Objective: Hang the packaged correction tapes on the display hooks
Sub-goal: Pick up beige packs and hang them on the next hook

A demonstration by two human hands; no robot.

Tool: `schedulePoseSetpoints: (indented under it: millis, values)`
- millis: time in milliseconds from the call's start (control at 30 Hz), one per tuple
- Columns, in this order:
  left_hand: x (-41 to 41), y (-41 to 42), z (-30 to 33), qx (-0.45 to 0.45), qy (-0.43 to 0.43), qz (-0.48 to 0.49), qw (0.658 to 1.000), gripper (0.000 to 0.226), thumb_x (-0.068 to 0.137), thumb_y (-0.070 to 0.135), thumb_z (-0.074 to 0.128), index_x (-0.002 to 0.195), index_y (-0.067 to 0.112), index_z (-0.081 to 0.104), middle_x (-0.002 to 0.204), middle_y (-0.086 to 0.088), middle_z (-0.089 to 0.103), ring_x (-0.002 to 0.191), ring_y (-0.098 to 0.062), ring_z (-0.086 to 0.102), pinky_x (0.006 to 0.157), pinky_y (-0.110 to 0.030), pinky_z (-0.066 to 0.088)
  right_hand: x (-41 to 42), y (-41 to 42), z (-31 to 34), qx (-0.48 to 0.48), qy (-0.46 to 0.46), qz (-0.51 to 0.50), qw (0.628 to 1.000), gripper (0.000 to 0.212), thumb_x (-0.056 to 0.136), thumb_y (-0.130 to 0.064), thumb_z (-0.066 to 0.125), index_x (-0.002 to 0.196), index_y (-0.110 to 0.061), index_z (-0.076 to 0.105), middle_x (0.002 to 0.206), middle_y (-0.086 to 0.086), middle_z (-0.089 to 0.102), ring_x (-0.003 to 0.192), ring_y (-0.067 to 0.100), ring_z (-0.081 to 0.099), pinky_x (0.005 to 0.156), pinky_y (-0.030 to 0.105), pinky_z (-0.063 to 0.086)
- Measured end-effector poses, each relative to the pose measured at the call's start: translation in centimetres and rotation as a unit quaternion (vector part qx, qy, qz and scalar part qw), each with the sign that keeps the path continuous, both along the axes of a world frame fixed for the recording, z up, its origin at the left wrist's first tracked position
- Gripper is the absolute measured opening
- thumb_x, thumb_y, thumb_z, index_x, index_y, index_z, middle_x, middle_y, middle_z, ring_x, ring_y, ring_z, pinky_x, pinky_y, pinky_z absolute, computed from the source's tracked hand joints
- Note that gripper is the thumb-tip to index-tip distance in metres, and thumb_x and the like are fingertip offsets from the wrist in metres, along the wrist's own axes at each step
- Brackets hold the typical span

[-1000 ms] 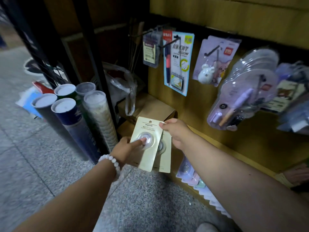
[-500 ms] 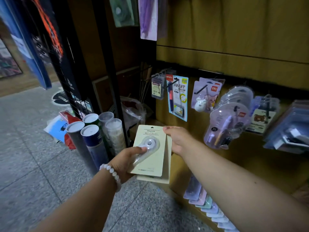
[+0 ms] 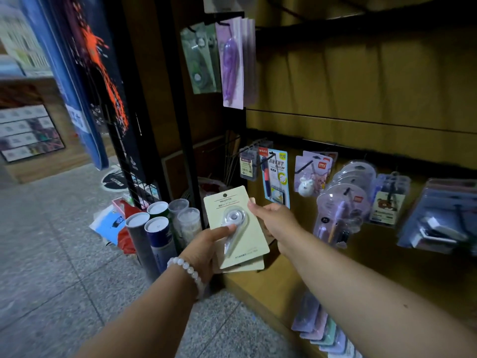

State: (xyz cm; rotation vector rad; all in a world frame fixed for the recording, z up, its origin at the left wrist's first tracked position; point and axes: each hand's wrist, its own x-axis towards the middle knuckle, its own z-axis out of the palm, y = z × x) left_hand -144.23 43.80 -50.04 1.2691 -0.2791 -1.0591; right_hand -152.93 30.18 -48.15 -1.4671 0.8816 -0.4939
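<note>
A small stack of cream card packs with clear correction tapes point(image 3: 238, 244) sits in front of me at mid-frame. My left hand point(image 3: 206, 248) grips the stack from below, thumb on the front blister. My right hand point(image 3: 275, 223) pinches the stack's right edge near the top. Black display hooks point(image 3: 251, 164) stick out of the wooden panel to the right and above, most bearing hanging packs. A higher hook row point(image 3: 224, 19) carries green and purple packs point(image 3: 231, 63).
Cardboard tubes point(image 3: 157, 233) stand on the floor to the left beside a black post point(image 3: 178, 112). Pen and stationery blister packs point(image 3: 340, 202) hang on the right. Pastel packs point(image 3: 322, 332) lie low at the shelf base. Grey tiled floor point(image 3: 51, 254) spreads left.
The view has risen, showing the upper hook row. The stack has lifted with both hands, and my right hand now pinches its right edge instead of the top corner.
</note>
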Motion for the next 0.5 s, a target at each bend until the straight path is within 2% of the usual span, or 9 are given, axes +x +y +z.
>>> schedulePoseSetpoints:
  millis: [100, 200, 267, 300, 367, 400, 500]
  values:
    - [-0.1, -0.1, 1.3, 0.001, -0.014, 0.011, 1.0, 0.033, 0.087, 0.022, 0.067, 0.118, 0.008, 0.062, 0.106, -0.019, 0.074, 0.095, -0.036, 0.071, 0.089, -0.05, 0.055, -0.3, 0.7, 0.8, 0.013, -0.012, 0.041, 0.999, 0.029, 0.085, -0.039, 0.07, 0.082, -0.013, 0.059, 0.085, 0.008, 0.072, 0.078, 0.024, 0.069, 0.068, 0.033, 0.053]
    - [0.3, -0.4, 2.1, 0.001, -0.019, 0.033, 0.999, 0.048, 0.082, 0.026, 0.073, 0.122, 0.004, 0.059, 0.112, -0.023, 0.072, 0.103, -0.041, 0.069, 0.082, -0.05, 0.058, 0.0, 0.7, 0.9, 0.003, -0.034, 0.029, 0.999, 0.024, 0.088, -0.027, 0.068, 0.074, -0.013, 0.055, 0.081, 0.009, 0.069, 0.074, 0.023, 0.065, 0.071, 0.033, 0.05]
    - [0.6, -0.5, 2.5, 0.001, -0.012, 0.047, 0.999, 0.052, 0.08, 0.032, 0.075, 0.12, 0.002, 0.061, 0.111, -0.024, 0.071, 0.102, -0.041, 0.069, 0.085, -0.052, 0.056, 0.2, 0.4, 1.1, 0.0, -0.042, 0.004, 0.999, 0.025, 0.088, -0.027, 0.068, 0.071, -0.014, 0.053, 0.083, 0.012, 0.066, 0.079, 0.024, 0.062, 0.074, 0.034, 0.048]
    - [0.6, -0.6, 2.8, 0.008, -0.008, 0.062, 0.998, 0.048, 0.083, 0.035, 0.072, 0.116, 0.001, 0.063, 0.108, -0.023, 0.072, 0.097, -0.04, 0.071, 0.085, -0.052, 0.057, 0.2, 0.2, 1.4, -0.001, -0.047, -0.011, 0.999, 0.026, 0.087, -0.027, 0.068, 0.071, -0.014, 0.053, 0.084, 0.014, 0.066, 0.083, 0.026, 0.063, 0.077, 0.036, 0.049]
    - [0.8, -0.9, 3.0, 0.031, -0.008, 0.091, 0.995, 0.038, 0.09, 0.034, 0.066, 0.106, -0.001, 0.064, 0.094, -0.019, 0.074, 0.078, -0.033, 0.073, 0.069, -0.044, 0.06, 0.2, -0.3, 2.1, -0.01, -0.05, -0.039, 0.998, 0.024, 0.087, -0.029, 0.068, 0.073, -0.014, 0.056, 0.092, 0.019, 0.07, 0.09, 0.032, 0.066, 0.083, 0.041, 0.053]
    - [0.9, -0.9, 3.1, 0.042, -0.017, 0.097, 0.994, 0.036, 0.091, 0.032, 0.065, 0.103, -0.002, 0.063, 0.087, -0.017, 0.072, 0.072, -0.03, 0.071, 0.065, -0.04, 0.06, 0.3, -0.4, 2.7, -0.019, -0.055, -0.048, 0.997, 0.024, 0.088, -0.028, 0.067, 0.073, -0.013, 0.056, 0.095, 0.021, 0.07, 0.089, 0.031, 0.066, 0.082, 0.039, 0.053]
    - [1.3, -0.6, 3.4, 0.052, -0.084, 0.095, 0.991, 0.03, 0.092, 0.031, 0.062, 0.1, 0.002, 0.062, 0.093, -0.015, 0.069, 0.086, -0.031, 0.067, 0.091, -0.049, 0.054, 0.6, -0.9, 5.7, -0.08, -0.105, -0.067, 0.989, 0.029, 0.089, -0.025, 0.066, 0.067, -0.013, 0.052, 0.075, 0.015, 0.064, 0.07, 0.022, 0.056, 0.065, 0.029, 0.043]
